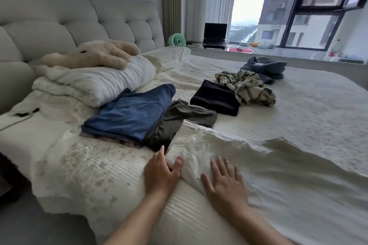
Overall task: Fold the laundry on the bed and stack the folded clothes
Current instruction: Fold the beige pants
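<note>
A white garment (229,149) lies spread across the near part of the bed (318,109). My left hand (162,171) rests flat at its left edge, fingers apart. Palm down, my right hand (224,177) lies on the white cloth with its fingers spread. Behind them a folded blue garment (129,113) tops a small stack, with a folded dark grey one (179,123) beside it and a folded black one (216,97) further back. A crumpled plaid shirt (249,87) and a crumpled blue-grey garment (264,68) lie unfolded toward the far side.
Pillows (95,83) with a plush toy (93,53) lie against the grey headboard (59,22) at left. A green fan (176,40) and a laptop (215,35) stand on the window ledge beyond the bed. The bed's near edge drops to the floor at lower left.
</note>
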